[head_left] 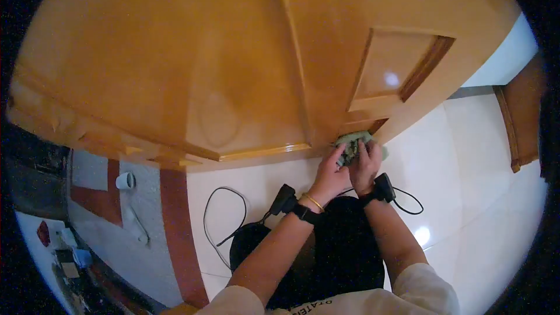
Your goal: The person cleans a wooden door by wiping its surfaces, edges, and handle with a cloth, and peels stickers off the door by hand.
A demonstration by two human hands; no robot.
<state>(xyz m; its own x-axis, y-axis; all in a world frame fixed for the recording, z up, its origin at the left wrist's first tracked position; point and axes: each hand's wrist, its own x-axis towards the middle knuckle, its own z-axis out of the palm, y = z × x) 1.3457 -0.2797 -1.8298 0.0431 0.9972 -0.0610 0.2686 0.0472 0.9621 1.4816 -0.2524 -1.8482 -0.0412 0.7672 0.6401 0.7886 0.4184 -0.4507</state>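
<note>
A crumpled green patterned cloth (pixel 352 145) is bunched up at the foot of a glossy wooden door (pixel 245 70). My left hand (pixel 331 172) grips the cloth from the left side, fingers bent into it. Close beside it, my right hand (pixel 366 166) presses its fingers on the same cloth from the right. Both hands are near the door's lower edge, just below a small recessed panel (pixel 364 125). A black strapped device with a cable sits on each wrist, and a gold bangle circles the left one.
Pale floor tiles (pixel 466 146) spread under the door and to the right. A looped cable (pixel 205 221) lies on the floor at left. Beyond a reddish-brown floor strip (pixel 178 221) stands a white cup-like container (pixel 125 181). Brown wooden furniture (pixel 522 122) is at the right edge.
</note>
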